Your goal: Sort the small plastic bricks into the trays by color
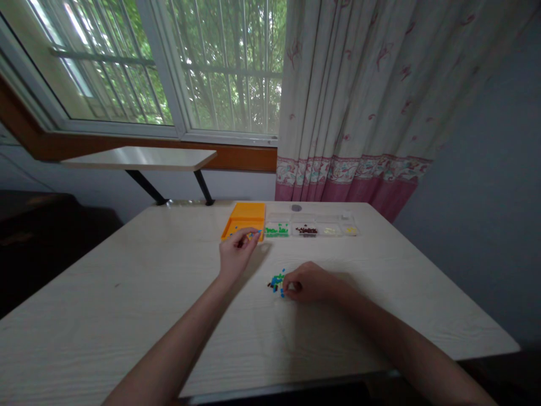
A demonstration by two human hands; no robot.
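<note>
My left hand [239, 248] is at the front of an open orange box [249, 211], its thumb and finger pinching a small blue piece [259, 231]. A few blue pieces lie inside that box. On the table, a small mixed pile of blue, green, dark and pale pieces [276, 281] sits beside my right hand [308, 282]. The right fingers are closed in a pinch at the pile's right edge; what they hold, if anything, is hidden.
Right of the orange box stand clear boxes with green pieces [276, 230], dark brown pieces [307, 230], pale yellow pieces [330, 230] and yellow pieces [350, 230]. A grey round thing [296, 207] lies behind them. A raised shelf [143, 158] stands at the table's back left.
</note>
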